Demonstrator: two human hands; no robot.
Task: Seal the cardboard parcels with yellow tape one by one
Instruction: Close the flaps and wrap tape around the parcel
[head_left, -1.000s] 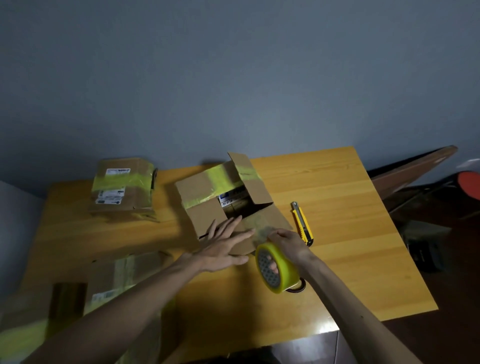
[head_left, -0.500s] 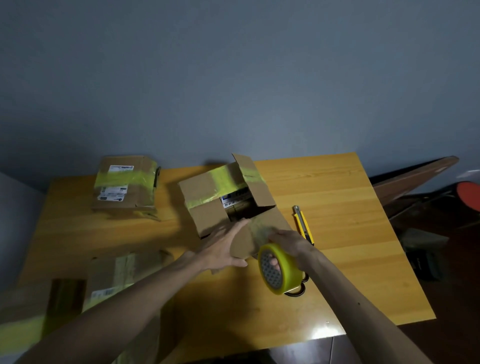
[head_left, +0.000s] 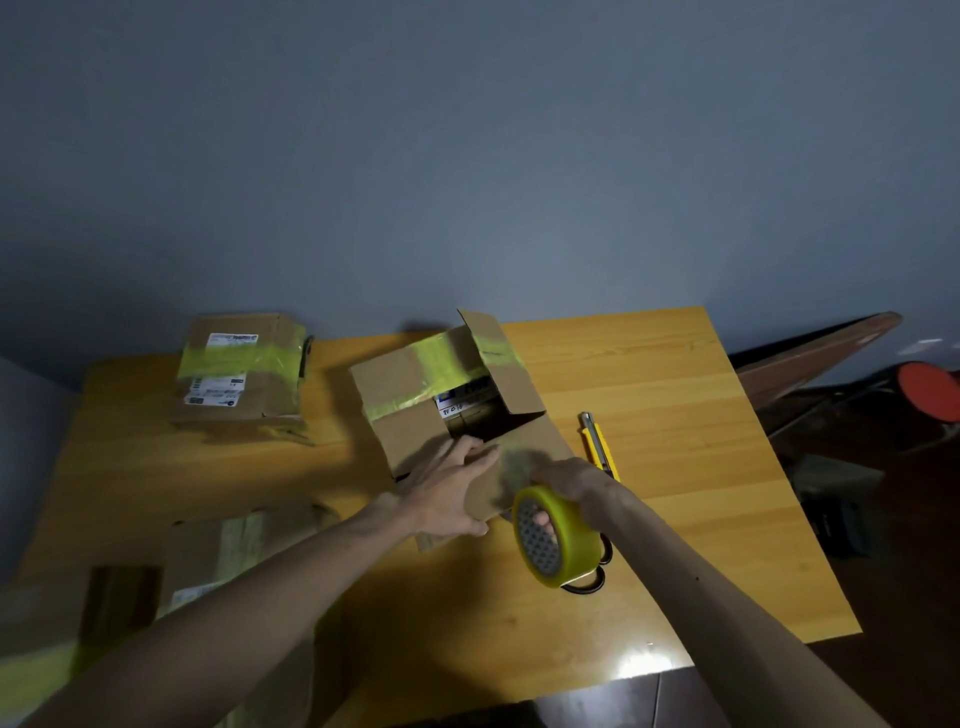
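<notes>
Four left fingers (head_left: 470, 451) press flap (head_left: 543, 441); right hand (head_left: 576, 480) seemingly grips tape (head_left: 574, 538).

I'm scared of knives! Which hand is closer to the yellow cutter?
Right. The right hand, holding tape, is beside the cutter; the left hand rests farther off on the box.

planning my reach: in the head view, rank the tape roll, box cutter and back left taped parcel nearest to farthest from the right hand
1. tape roll, gripped by the right hand
2. box cutter, just beyond it, slightly right
3. taped parcel, back left corner
</notes>
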